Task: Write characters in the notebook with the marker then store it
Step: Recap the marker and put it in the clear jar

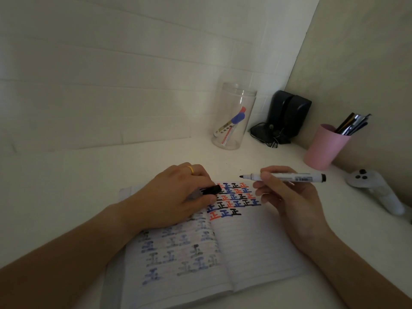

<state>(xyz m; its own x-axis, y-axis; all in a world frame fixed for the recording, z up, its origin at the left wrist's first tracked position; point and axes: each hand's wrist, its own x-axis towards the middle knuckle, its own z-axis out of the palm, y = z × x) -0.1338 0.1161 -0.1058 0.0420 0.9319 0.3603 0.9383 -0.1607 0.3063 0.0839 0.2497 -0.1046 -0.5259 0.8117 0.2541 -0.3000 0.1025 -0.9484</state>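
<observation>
An open lined notebook [252,246] lies on the white desk, its right page topped with rows of black, blue and red characters. My right hand [281,197] holds an uncapped black marker [287,176] level above the page's top edge, tip pointing left. My left hand [178,197] rests on the upper left page and grips the marker's black cap [211,189]. A clear plastic jar [234,117] stands beyond the notebook with a blue-capped and a red-capped marker inside.
A pink cup [323,150] with several pens stands at the right by the wall. Black speakers [287,114] with cables fill the back corner. A white controller [374,188] lies at the far right. Tiled wall runs behind the desk.
</observation>
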